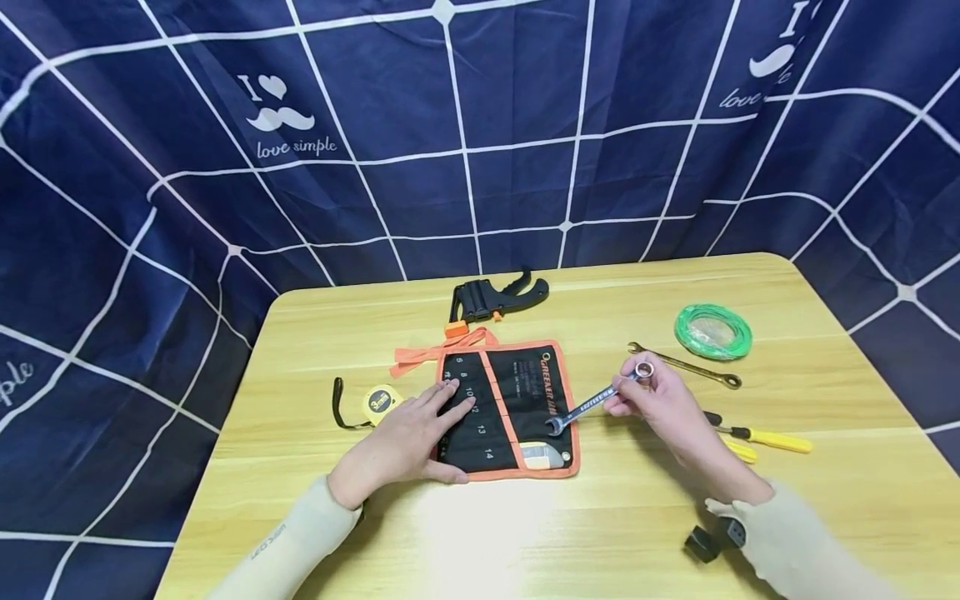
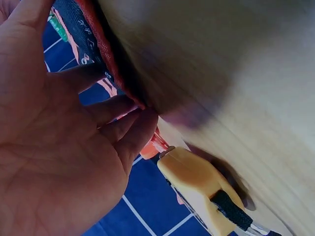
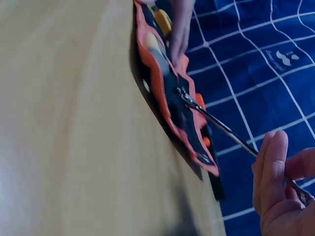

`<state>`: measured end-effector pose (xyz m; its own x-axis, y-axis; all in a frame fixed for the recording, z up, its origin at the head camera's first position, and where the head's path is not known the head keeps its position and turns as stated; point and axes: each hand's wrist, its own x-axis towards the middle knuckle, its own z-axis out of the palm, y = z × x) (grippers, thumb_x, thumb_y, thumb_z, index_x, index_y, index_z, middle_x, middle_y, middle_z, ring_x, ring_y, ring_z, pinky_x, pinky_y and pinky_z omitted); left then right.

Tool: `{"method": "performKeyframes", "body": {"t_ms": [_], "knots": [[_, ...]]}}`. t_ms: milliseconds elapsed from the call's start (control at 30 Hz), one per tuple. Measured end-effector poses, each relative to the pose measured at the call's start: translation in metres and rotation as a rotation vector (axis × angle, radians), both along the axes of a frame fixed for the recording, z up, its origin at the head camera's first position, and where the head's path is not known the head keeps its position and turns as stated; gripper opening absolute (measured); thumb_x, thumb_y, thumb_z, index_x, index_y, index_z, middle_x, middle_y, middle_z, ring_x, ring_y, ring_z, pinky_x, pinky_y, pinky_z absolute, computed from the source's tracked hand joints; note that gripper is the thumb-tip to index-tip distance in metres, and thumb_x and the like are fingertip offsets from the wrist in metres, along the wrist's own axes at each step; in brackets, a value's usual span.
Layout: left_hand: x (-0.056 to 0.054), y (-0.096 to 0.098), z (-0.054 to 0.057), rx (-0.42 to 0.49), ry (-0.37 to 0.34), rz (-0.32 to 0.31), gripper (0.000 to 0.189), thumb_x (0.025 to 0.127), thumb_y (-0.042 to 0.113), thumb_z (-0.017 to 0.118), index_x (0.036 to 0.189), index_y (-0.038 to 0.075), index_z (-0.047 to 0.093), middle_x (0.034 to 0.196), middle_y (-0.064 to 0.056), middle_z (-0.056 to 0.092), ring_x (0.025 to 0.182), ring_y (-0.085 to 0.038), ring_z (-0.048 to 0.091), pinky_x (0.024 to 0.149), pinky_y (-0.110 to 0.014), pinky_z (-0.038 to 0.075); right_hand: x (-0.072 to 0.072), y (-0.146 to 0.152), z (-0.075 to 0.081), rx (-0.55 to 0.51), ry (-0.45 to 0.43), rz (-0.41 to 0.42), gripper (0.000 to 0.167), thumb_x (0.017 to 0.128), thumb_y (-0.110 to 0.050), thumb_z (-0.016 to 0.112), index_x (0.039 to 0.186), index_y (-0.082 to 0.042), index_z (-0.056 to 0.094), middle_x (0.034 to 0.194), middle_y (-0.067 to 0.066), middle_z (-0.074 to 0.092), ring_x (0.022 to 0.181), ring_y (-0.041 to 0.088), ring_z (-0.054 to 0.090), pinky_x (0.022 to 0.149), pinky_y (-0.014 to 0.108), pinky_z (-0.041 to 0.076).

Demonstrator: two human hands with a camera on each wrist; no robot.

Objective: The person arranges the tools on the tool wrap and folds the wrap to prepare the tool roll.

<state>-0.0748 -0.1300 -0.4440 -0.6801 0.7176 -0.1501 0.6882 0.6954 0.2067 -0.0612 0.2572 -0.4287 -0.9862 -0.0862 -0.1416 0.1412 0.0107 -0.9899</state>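
Observation:
A black tool pouch (image 1: 468,417) with orange edging and numbered slots lies flat on the table. My left hand (image 1: 408,433) rests on its left side, fingers spread over the numbers. Near its ring end, my right hand (image 1: 660,404) pinches a silver combination wrench (image 1: 592,402). The wrench's open jaw end lies over the right part of the pouch, and in the right wrist view the wrench (image 3: 221,125) slants down to the pouch (image 3: 160,88). A grey-and-cream utility knife (image 1: 542,455) sits in the pouch's lower right pocket, partly covered.
Left of the pouch is a yellow tape measure (image 1: 381,403) with a black strap. A black bar clamp (image 1: 495,300) lies behind it. To the right are a green wire coil (image 1: 712,332), another wrench (image 1: 690,367), yellow-handled tools (image 1: 780,440) and a small black object (image 1: 702,544).

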Motion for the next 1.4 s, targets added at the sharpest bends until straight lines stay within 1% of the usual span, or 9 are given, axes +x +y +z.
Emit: {"method": "performKeyframes", "body": {"t_ms": [267, 433, 533, 633, 733, 867, 1133, 1267, 1400], "knots": [[0.002, 0.002, 0.000, -0.008, 0.028, 0.012, 0.112, 0.084, 0.074, 0.080, 0.169, 0.010, 0.043, 0.172, -0.027, 0.033, 0.156, -0.047, 0.037, 0.118, -0.058, 0.042, 0.006, -0.015, -0.010, -0.051, -0.073, 0.030, 0.011, 0.108, 0.006, 0.058, 0.114, 0.012, 0.051, 0.100, 0.018, 0.072, 0.089, 0.019, 0.079, 0.087, 0.032, 0.062], [0.002, 0.003, 0.001, -0.014, 0.021, 0.019, 0.112, 0.084, 0.073, 0.081, 0.169, 0.010, 0.043, 0.172, -0.027, 0.032, 0.156, -0.048, 0.037, 0.119, -0.058, 0.041, 0.007, -0.018, -0.014, 0.037, -0.092, 0.120, 0.012, 0.104, 0.006, 0.064, 0.111, 0.014, 0.060, 0.099, 0.024, 0.078, 0.090, 0.018, 0.080, 0.084, 0.032, 0.063], [0.002, 0.003, 0.001, -0.007, 0.020, 0.019, 0.112, 0.084, 0.073, 0.081, 0.169, 0.009, 0.043, 0.172, -0.028, 0.032, 0.156, -0.048, 0.036, 0.119, -0.058, 0.041, 0.008, -0.018, -0.015, 0.133, -0.089, 0.167, 0.016, 0.103, 0.002, 0.069, 0.113, 0.015, 0.065, 0.094, 0.024, 0.077, 0.081, 0.018, 0.078, 0.075, 0.031, 0.064], [0.002, 0.003, 0.001, -0.009, 0.021, 0.021, 0.112, 0.084, 0.073, 0.080, 0.169, 0.009, 0.043, 0.172, -0.028, 0.031, 0.156, -0.048, 0.035, 0.119, -0.058, 0.040, 0.009, -0.017, -0.014, 0.222, -0.088, 0.223, 0.018, 0.104, -0.003, 0.070, 0.113, 0.012, 0.067, 0.084, 0.020, 0.072, 0.064, 0.016, 0.070, 0.060, 0.029, 0.061], [0.002, 0.003, 0.000, -0.019, 0.015, 0.026, 0.113, 0.084, 0.073, 0.080, 0.169, 0.010, 0.042, 0.173, -0.027, 0.030, 0.157, -0.047, 0.034, 0.119, -0.058, 0.040, 0.010, -0.016, -0.013, 0.280, -0.108, 0.277, 0.018, 0.105, -0.010, 0.069, 0.110, 0.008, 0.067, 0.072, 0.011, 0.065, 0.050, 0.011, 0.058, 0.045, 0.024, 0.049], [0.002, 0.003, -0.001, -0.021, 0.004, 0.031, 0.113, 0.084, 0.073, 0.079, 0.170, 0.010, 0.041, 0.174, -0.027, 0.029, 0.158, -0.047, 0.033, 0.120, -0.058, 0.039, 0.011, -0.013, -0.011, 0.257, -0.171, 0.316, 0.020, 0.106, -0.013, 0.066, 0.109, 0.007, 0.067, 0.063, 0.002, 0.058, 0.043, 0.006, 0.044, 0.037, 0.019, 0.034], [0.002, 0.002, -0.001, -0.008, 0.009, 0.022, 0.112, 0.085, 0.072, 0.080, 0.169, 0.009, 0.041, 0.173, -0.028, 0.030, 0.158, -0.047, 0.033, 0.118, -0.058, 0.041, 0.012, -0.005, -0.011, 0.176, -0.264, 0.381, 0.023, 0.107, -0.014, 0.061, 0.107, 0.009, 0.066, 0.061, -0.002, 0.052, 0.041, 0.003, 0.039, 0.035, 0.018, 0.031], [0.002, 0.004, -0.001, -0.003, 0.015, 0.021, 0.113, 0.084, 0.073, 0.080, 0.169, 0.009, 0.042, 0.173, -0.028, 0.031, 0.157, -0.047, 0.034, 0.118, -0.057, 0.042, 0.009, -0.001, -0.014, 0.201, -0.227, 0.398, 0.024, 0.106, -0.012, 0.063, 0.105, 0.011, 0.067, 0.061, -0.004, 0.051, 0.043, 0.002, 0.036, 0.039, 0.016, 0.029], [0.002, 0.003, -0.002, -0.010, 0.017, 0.026, 0.114, 0.083, 0.073, 0.080, 0.169, 0.009, 0.042, 0.173, -0.027, 0.031, 0.157, -0.047, 0.034, 0.118, -0.057, 0.041, 0.001, -0.005, -0.017, 0.256, -0.172, 0.403, 0.022, 0.104, -0.010, 0.064, 0.106, 0.011, 0.071, 0.064, -0.005, 0.051, 0.049, 0.002, 0.035, 0.046, 0.017, 0.029]]}}
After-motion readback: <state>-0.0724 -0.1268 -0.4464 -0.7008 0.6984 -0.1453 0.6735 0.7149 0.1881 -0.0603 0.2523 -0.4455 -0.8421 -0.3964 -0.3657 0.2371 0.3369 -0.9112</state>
